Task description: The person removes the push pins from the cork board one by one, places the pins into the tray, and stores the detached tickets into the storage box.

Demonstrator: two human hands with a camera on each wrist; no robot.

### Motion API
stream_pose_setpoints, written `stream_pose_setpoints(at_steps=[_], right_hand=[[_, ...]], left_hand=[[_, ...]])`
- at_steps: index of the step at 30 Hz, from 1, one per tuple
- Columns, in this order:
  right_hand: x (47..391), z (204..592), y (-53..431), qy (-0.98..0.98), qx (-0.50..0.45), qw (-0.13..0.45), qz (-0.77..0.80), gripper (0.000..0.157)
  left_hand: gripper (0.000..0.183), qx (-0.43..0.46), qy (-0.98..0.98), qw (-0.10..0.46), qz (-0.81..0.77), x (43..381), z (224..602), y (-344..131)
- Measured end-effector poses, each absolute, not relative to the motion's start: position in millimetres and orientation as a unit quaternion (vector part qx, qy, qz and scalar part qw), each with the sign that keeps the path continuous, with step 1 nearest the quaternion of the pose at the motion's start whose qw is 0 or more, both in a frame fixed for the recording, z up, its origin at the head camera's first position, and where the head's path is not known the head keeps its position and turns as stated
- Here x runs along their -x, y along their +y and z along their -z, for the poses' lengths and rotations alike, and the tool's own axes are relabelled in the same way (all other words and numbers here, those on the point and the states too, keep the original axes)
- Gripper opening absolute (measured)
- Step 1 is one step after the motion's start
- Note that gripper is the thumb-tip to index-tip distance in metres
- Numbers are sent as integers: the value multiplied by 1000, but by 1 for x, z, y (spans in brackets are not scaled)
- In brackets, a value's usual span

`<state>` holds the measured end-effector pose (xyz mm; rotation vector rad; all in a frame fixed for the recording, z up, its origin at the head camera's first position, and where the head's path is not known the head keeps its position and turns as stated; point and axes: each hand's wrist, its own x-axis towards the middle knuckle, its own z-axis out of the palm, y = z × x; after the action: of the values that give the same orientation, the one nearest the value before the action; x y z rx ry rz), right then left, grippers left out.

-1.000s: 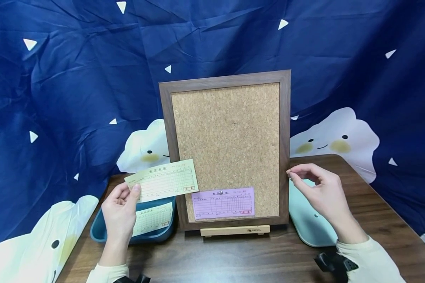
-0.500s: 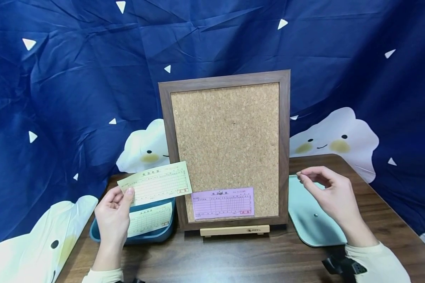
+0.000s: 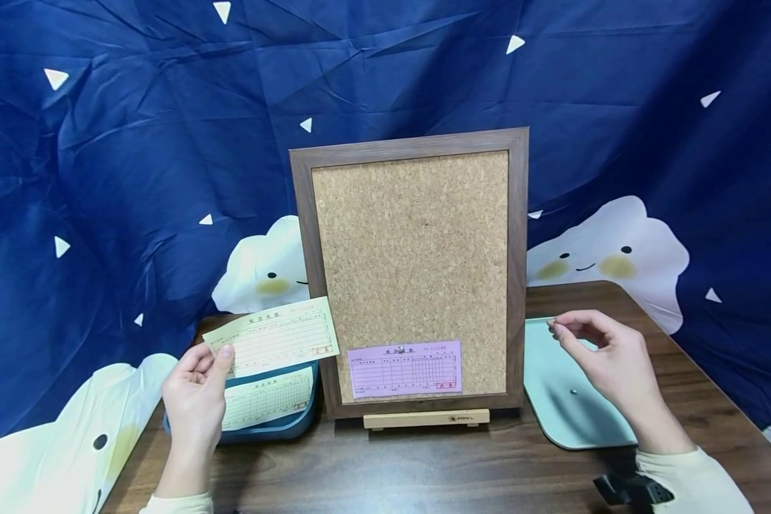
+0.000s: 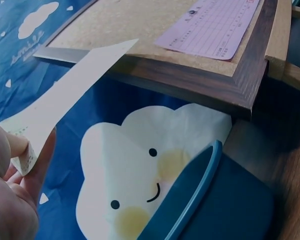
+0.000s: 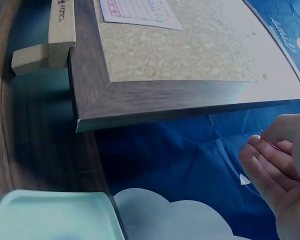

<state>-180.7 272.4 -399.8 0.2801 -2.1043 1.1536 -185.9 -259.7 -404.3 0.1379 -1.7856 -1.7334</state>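
My left hand (image 3: 195,392) pinches a pale green receipt slip (image 3: 273,337) by its lower left corner, tilted up to the right. The slip (image 4: 72,87) overlaps the cork board's left frame in the head view. Below it, another pale green slip (image 3: 268,400) lies in a blue bin (image 3: 289,430). My right hand (image 3: 613,364) pinches a tiny thumbtack between thumb and fingertips; its thin point (image 5: 261,131) sticks out in the right wrist view. That hand is over the mint tray (image 3: 552,414). A purple receipt slip (image 3: 405,371) is pinned low on the cork board (image 3: 417,257) by a silver thumbtack (image 3: 401,349).
The framed board leans upright on a wooden easel (image 3: 427,420) mid-table. One loose thumbtack (image 3: 574,391) lies in the mint tray. Behind the wooden table (image 3: 411,471) hangs a blue cloth (image 3: 385,64) with clouds and triangles.
My left hand has drawn the green slip left and slightly down, away from the cork. My right hand has moved right, from the board's frame to over the tray.
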Motion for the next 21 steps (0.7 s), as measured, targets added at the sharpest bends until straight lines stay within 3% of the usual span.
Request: stream_pose_setpoints(at_steps=[21], right_hand=[[178, 418, 289, -834, -95, 333, -430, 19]], left_hand=[[14, -114, -682, 296, 659, 183, 412, -288]])
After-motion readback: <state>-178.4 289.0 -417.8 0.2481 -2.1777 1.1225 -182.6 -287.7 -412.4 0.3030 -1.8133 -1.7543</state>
